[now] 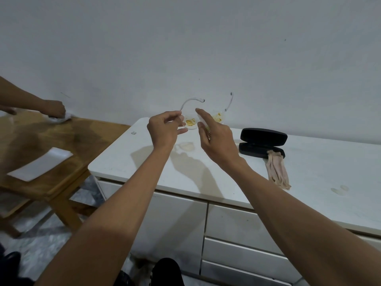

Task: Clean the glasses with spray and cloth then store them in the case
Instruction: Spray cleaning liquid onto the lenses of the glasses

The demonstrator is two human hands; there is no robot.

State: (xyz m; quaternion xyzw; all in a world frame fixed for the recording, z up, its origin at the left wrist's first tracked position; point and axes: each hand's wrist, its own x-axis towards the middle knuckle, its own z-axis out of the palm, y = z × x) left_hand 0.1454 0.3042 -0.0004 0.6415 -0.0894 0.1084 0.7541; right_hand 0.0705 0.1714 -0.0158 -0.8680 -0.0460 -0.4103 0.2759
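Clear-framed glasses (191, 122) with yellow smears on both lenses are held up over the back of the white cabinet top (309, 182), temples pointing up. My left hand (162, 131) pinches the frame at its left corner. My right hand (218, 139) is just right of the left lens, fingers curled around a small translucent spray bottle (203, 121), index finger raised on its top; most of the bottle is hidden. The black glasses case (261, 141) lies open to the right. A beige cloth (277, 171) hangs partly over the case's front edge.
Pale stains mark the cabinet top under my hands and at the right. To the left stands a wooden table (51, 137) with a white sheet (41, 164). Another person's hand (54, 109) presses a white rag on it. Drawers face me below.
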